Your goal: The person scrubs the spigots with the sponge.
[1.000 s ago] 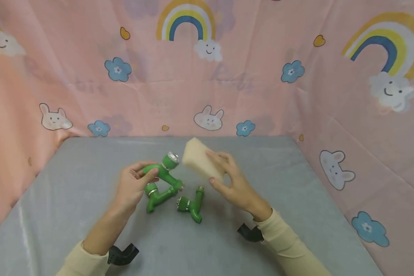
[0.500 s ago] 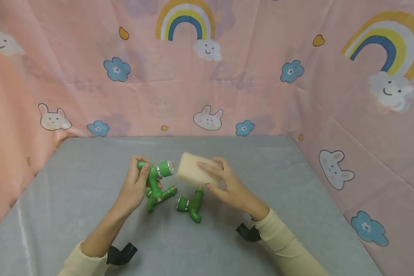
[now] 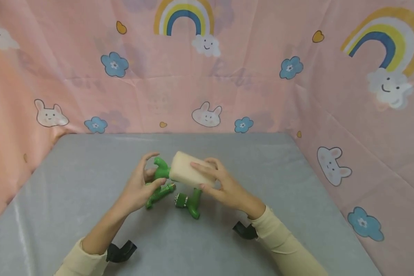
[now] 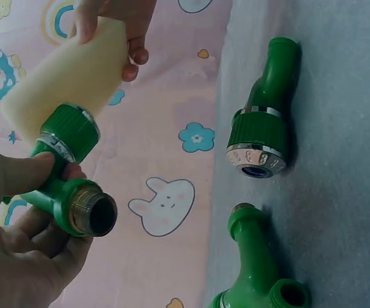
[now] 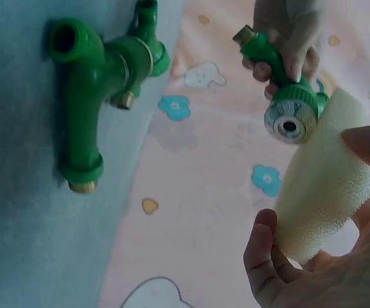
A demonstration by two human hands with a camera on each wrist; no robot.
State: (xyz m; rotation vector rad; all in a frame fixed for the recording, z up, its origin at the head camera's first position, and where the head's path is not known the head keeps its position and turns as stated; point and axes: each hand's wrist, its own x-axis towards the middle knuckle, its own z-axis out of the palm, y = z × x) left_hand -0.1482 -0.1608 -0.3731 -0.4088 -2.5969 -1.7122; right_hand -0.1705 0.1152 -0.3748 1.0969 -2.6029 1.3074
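Observation:
My left hand point(image 3: 136, 191) holds a green plastic tap point(image 3: 162, 170) above the table, thumb and fingers on its body. In the left wrist view its ribbed green knob point(image 4: 72, 131) and threaded brass inlet point(image 4: 95, 213) show. My right hand point(image 3: 232, 189) grips a cream sponge point(image 3: 189, 170) by its right end. The sponge's left end is against the knob side of the tap; the head view hides that knob behind it. Two more green taps lie below on the table: one point(image 3: 160, 195) partly behind my left hand, the other point(image 3: 193, 205) under the sponge.
A grey cloth-covered table point(image 3: 262, 165) spreads under both hands. Pink printed curtain point(image 3: 248, 96) stands at the back and sides. Black curved pieces point(image 3: 122, 252) sit at both wrists.
My left hand has turned the tap, so its knob end now faces the sponge. The sponge has come down and left, from apart to against the tap. The lying taps have stayed put.

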